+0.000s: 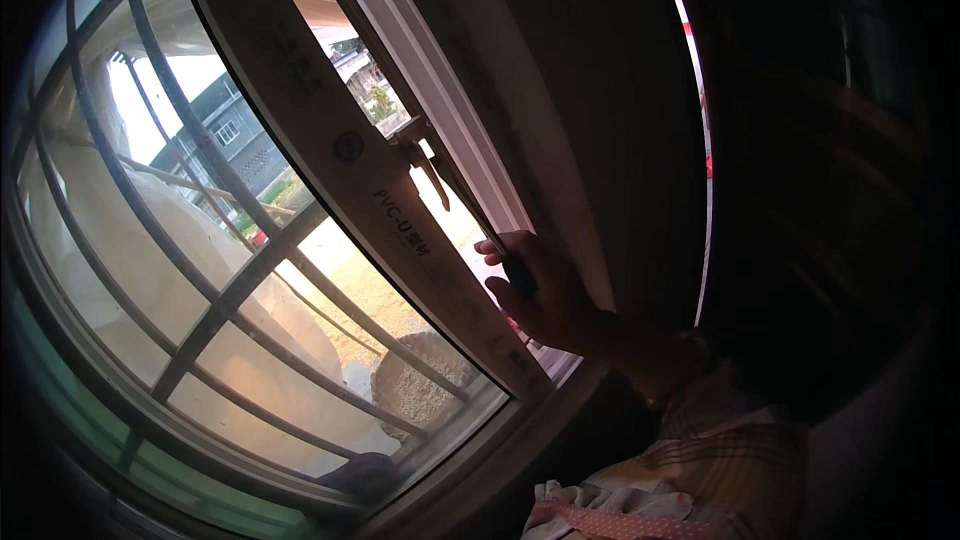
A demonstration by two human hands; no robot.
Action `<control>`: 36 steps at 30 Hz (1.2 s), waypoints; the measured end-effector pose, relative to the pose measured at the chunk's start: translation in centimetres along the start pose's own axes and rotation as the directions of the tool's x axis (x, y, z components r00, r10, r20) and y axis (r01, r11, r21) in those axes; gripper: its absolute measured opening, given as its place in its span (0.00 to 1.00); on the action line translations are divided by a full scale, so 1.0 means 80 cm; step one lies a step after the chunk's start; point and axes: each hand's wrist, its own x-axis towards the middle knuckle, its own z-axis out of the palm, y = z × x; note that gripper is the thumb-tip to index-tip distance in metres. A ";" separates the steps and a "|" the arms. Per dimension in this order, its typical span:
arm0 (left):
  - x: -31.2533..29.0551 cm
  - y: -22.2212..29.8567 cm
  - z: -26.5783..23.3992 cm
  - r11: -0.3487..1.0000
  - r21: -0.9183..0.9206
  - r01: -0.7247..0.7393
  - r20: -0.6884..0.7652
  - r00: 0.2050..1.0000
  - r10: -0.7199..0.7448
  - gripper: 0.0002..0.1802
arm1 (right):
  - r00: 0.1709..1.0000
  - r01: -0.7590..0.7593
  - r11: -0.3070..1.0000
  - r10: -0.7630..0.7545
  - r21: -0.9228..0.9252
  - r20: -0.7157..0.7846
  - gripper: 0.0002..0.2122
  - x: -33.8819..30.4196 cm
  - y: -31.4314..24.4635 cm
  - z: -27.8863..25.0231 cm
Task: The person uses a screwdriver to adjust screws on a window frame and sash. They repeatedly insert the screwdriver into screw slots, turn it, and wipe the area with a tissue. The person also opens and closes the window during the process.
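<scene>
My right hand (pixel 550 295) comes in from the lower right, its fingers closed around the dark handle of a screwdriver (pixel 518 277). The thin shaft runs up and to the left, toward a window handle (pixel 432 175) on the edge of the sash. Its tip is near the handle's mount, but whether they touch I cannot tell. The sash (pixel 345 105) is a pale plastic profile with printing on it, standing open with a bright gap between it and the window frame (pixel 440 60). My left hand is out of view.
Metal security bars (pixel 215 315) cross the view behind the glass. Outside are a grey building (pixel 215 125), sandy ground and a round stone-like block (pixel 425 380). A dark rounded shape (pixel 365 475) sits low by the sash. Pink dotted cloth (pixel 620 522) lies near my plaid sleeve (pixel 730 440).
</scene>
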 end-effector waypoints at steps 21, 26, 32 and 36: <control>0.005 -0.032 0.006 0.998 0.057 0.041 -0.015 0.999 -0.040 0.23 | 0.973 -0.231 0.927 0.219 0.295 0.071 0.17 0.079 -0.018 0.006; 0.014 -0.080 0.036 0.998 0.040 0.043 0.043 0.998 -0.045 0.25 | 0.991 -0.020 0.991 0.038 0.133 -0.129 0.15 0.097 -0.039 -0.010; 0.008 -0.078 0.049 0.988 -0.149 0.048 -0.022 0.998 -0.051 0.24 | 0.991 0.116 0.920 -0.080 0.374 -0.110 0.14 0.182 -0.054 -0.021; 0.026 -0.104 0.053 0.993 0.052 -0.111 -0.111 0.987 0.116 0.22 | 0.998 0.018 0.935 0.002 0.354 -0.055 0.13 0.175 -0.075 -0.039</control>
